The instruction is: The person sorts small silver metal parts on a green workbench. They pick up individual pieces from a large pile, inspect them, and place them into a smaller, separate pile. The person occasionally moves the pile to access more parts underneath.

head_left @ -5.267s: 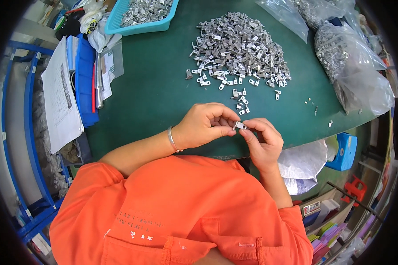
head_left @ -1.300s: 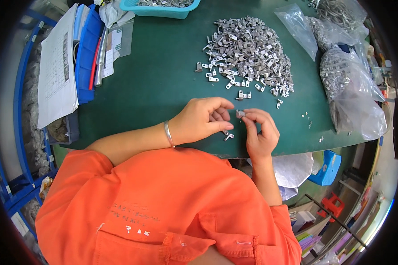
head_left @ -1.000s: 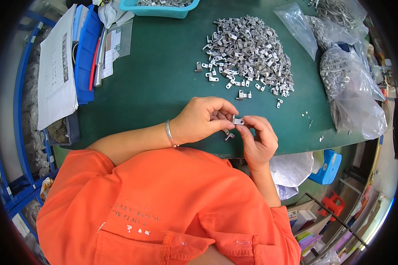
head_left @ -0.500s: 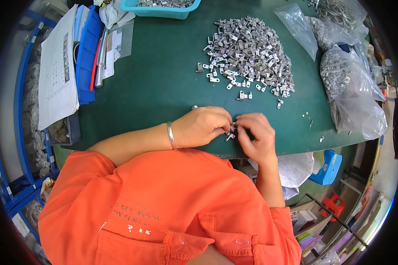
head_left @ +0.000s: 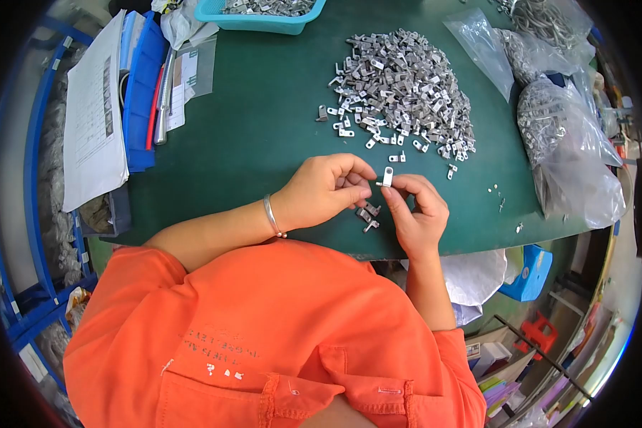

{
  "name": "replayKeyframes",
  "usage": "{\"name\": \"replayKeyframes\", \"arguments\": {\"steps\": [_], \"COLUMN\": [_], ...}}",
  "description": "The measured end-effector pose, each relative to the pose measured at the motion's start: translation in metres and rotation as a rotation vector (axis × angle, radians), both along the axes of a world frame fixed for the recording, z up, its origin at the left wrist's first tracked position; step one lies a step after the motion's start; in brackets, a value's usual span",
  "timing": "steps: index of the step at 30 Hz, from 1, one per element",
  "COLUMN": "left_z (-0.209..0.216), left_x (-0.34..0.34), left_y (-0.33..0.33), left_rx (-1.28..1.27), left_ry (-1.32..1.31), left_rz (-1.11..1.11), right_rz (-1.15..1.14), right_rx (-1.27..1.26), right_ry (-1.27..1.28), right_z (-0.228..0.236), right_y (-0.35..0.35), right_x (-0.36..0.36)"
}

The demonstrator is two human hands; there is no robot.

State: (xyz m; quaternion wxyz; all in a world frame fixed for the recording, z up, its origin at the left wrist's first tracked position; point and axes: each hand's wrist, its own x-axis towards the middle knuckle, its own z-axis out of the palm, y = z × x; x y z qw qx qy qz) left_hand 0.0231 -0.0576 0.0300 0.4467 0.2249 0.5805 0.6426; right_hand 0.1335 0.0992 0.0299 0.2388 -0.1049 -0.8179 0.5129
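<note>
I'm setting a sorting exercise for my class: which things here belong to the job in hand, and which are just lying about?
Likely the job:
- metal bracket in the right hand
- loose brackets near the left hand
- large bracket heap

Apparently just lying about:
- papers
- red stool
- white sack

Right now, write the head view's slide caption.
Right hand holding one metal bracket, a bracket pile beyond on the green table.

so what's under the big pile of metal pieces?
Green tabletop shows all round the pile, so it likely rests on that. The patch directly beneath, and anything buried there, can't be seen: the metal pieces cover it.
</note>
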Motion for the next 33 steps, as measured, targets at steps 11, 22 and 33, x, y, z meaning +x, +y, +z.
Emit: {"name": "replayKeyframes", "arguments": {"steps": [11, 22, 33], "left_z": [0.013, 0.004, 0.007], "left_x": [-0.003, 0.005, -0.008], "left_y": [0.002, 0.001, -0.018], "left_rx": [0.02, 0.097, -0.04], "left_ry": [-0.146, 0.419, 0.615], "left_rz": [-0.052, 0.033, 0.135], "right_rz": [0.094, 0.124, 0.131], "right_rx": [0.215, -0.094, 0.205], "right_ry": [0.21, 0.121, -0.07], "right_z": [0.001, -0.005, -0.005], "right_y": [-0.006, -0.01, 0.002], "right_x": [0.001, 0.01, 0.02]}}
